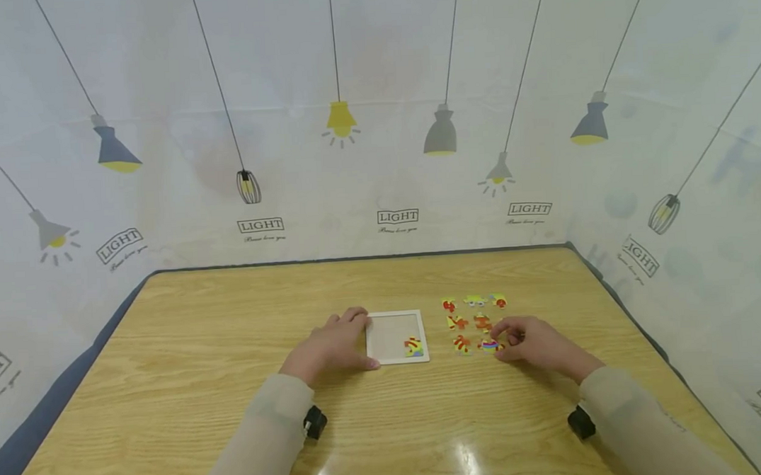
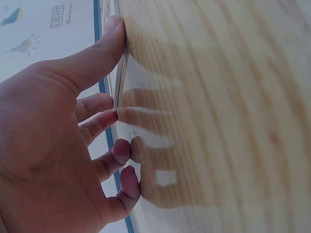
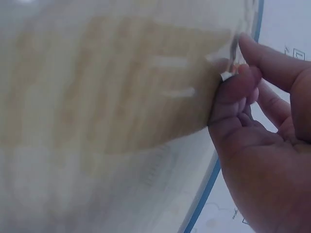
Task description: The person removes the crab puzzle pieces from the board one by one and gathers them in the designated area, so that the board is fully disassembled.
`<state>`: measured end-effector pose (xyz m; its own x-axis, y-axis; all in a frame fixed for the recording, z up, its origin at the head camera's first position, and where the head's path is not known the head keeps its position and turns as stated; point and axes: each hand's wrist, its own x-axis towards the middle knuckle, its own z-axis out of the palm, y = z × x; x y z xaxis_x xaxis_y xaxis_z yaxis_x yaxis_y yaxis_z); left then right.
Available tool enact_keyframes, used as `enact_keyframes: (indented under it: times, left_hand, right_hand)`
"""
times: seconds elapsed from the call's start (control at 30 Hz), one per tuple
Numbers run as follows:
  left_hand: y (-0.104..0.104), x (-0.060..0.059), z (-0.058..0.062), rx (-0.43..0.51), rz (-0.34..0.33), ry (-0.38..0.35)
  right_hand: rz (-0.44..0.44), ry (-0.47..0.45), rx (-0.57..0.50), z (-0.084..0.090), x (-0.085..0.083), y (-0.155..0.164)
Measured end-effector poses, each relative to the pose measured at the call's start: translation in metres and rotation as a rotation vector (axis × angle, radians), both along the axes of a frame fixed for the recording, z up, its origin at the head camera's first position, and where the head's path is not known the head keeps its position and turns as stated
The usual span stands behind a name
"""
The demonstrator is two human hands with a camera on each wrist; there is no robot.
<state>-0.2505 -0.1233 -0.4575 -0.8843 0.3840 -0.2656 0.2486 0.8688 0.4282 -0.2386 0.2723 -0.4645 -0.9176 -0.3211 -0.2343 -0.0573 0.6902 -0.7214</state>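
Observation:
A white square puzzle frame [image 1: 396, 361] lies on the table, with one colourful puzzle piece [image 1: 413, 346] in its lower right corner. My left hand [image 1: 334, 344] holds the frame's left side, thumb at the near corner and fingers at the far one. In the left wrist view, the thumb and two fingertips of the left hand [image 2: 63, 131] touch the frame's thin edge [image 2: 119, 80]. To the right, my right hand [image 1: 538, 344] pinches a rainbow-striped puzzle piece [image 1: 489, 345] at table level. The right hand [image 3: 272, 116] mostly hides that piece in the right wrist view.
Several loose red, yellow and green pieces lie right of the frame, among them a red-orange piece [image 1: 483, 322], a striped piece [image 1: 462, 344] and a green-yellow piece [image 1: 475, 301]. The wooden table [image 1: 230, 308] ends at a lamp-printed wall cloth [image 1: 315, 198].

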Motion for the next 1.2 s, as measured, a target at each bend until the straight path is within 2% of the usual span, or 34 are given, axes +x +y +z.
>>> enact_keyframes:
  times: [0.13, 0.27, 0.43, 0.53, 0.8, 1.0, 1.2]
  left_hand:
    - [0.000, -0.001, 0.000, -0.001, 0.001, -0.009]
    - [0.000, -0.001, 0.001, -0.005, 0.002, -0.010]
    - [0.000, -0.001, 0.001, -0.007, 0.005, -0.009]
    - [0.001, 0.000, 0.002, -0.005, 0.005, -0.009]
    - [0.002, 0.000, 0.003, -0.003, 0.003, -0.011]
    - [0.002, 0.000, 0.003, -0.007, 0.006, -0.007]
    - [0.001, 0.001, 0.003, -0.009, 0.004, -0.002]
  right_hand:
    - [0.051, -0.033, -0.010, 0.007, -0.005, 0.003]
    - [0.094, -0.049, -0.017, 0.022, -0.012, -0.005]
    - [0.096, -0.039, -0.057, 0.044, -0.015, -0.034]
    - [0.086, -0.043, -0.084, 0.049, -0.014, -0.055]
    - [0.047, -0.066, -0.181, 0.031, -0.010, -0.104]
    - [0.044, -0.080, -0.145, 0.009, -0.010, -0.127]
    - [0.032, -0.088, -0.128, 0.003, -0.007, -0.134]
